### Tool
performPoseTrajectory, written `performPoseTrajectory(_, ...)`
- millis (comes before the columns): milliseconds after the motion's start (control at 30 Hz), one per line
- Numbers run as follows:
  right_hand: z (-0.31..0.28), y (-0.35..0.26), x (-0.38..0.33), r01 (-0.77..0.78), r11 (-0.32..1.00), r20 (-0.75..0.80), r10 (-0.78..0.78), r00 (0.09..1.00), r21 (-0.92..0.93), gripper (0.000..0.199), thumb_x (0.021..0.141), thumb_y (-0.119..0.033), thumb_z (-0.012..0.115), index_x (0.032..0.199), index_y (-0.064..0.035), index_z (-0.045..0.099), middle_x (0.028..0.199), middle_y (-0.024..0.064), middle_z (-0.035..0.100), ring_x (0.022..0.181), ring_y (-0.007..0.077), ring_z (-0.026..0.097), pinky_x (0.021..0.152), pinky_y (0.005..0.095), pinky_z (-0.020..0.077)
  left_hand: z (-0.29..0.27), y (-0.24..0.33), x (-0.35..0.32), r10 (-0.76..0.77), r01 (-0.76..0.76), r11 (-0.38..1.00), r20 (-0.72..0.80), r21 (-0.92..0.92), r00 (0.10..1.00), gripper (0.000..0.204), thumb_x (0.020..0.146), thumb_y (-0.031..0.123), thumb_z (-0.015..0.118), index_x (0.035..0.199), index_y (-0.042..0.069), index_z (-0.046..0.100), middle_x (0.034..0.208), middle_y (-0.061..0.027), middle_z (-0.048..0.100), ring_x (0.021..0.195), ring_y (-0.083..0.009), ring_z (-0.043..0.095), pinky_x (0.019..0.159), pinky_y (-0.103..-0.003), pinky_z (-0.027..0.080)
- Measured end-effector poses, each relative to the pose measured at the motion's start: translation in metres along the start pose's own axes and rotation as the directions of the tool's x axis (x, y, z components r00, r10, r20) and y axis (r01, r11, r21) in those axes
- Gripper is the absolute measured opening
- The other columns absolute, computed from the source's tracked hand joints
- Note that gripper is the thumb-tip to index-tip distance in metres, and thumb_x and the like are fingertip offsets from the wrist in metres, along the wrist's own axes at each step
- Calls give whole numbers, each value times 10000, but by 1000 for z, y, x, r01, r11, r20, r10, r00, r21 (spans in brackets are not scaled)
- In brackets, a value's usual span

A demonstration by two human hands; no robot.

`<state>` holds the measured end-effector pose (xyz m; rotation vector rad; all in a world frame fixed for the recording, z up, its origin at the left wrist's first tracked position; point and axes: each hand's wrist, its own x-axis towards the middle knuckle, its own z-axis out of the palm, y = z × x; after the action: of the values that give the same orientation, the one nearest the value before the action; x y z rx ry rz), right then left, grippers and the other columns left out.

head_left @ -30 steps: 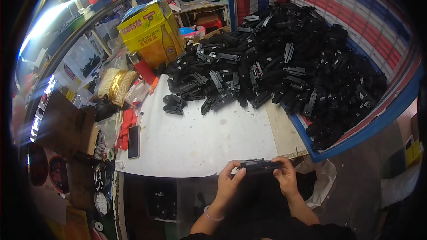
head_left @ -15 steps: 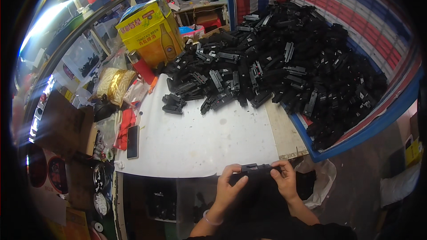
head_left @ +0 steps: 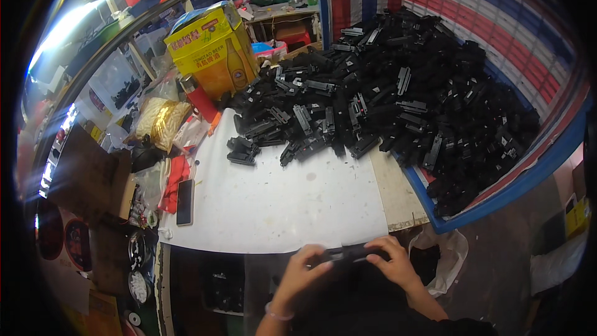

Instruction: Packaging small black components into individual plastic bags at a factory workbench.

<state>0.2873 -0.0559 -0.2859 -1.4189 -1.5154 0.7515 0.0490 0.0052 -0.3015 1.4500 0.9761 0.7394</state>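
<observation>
Just off the near edge of the white-topped table, I hold a black oblong plastic part (head_left: 351,252) level between both hands. My left hand (head_left: 306,267) is closed on its left end, thumb toward me. At the other end, the fingers and thumb of my right hand (head_left: 394,265) grip the part, slightly blurred. A large heap of similar black plastic parts (head_left: 373,93) covers the back of the table and spreads right, against a red, white and blue striped sheet. A few parts (head_left: 241,150) lie at the heap's front left edge.
A dark phone (head_left: 185,202) and red cloth (head_left: 177,177) lie along the left edge. Behind them stand a red cylinder (head_left: 199,98) and a yellow carton (head_left: 214,50). A blue-edged frame (head_left: 454,223) borders the heap. Below right hangs an open white sack (head_left: 457,255).
Both hands have dropped slightly with the part, the left hand also shifting a little left. The part's upper face is now blurred. The heap has not visibly changed.
</observation>
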Motion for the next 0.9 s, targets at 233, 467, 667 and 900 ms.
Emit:
performPoseTrajectory(233,-2,30,27,62,965,40,-54,998,-253,222,819,-242,650,939,-55,641,931,104,628,945,276,564,865,361,406,-86,18,-32,-630,220,268,-3,938,777,557,752,527,658,939,3,668,926,-210,640,877,-337,612,702,-380,483)
performPoseTrajectory(467,6,100,170,214,736,-62,-328,943,-642,322,815,-58,516,1134,-29,543,1183,162,534,1148,346,464,995,412,368,-41,2,-13,42,-257,768,354,587,934,407,822,353,640,1003,-11,636,919,-188,632,877,-340,596,753,-387,469)
performPoseTrajectory(667,-11,141,234,117,272,-12,-432,902,-955,281,820,-123,503,1082,-36,554,1184,127,547,1251,296,400,1093,464,234,7,30,0,233,-450,795,480,408,846,366,858,316,612,1008,-17,622,927,-168,632,893,-328,590,801,-370,462)
performPoseTrajectory(900,19,44,112,576,395,183,-690,701,-716,169,765,-117,626,931,-131,598,994,32,591,1064,225,545,1042,510,258,11,-11,-2,-26,22,999,-82,-42,996,361,919,219,522,1203,-3,542,1107,-112,610,1044,-195,551,921,-320,414)
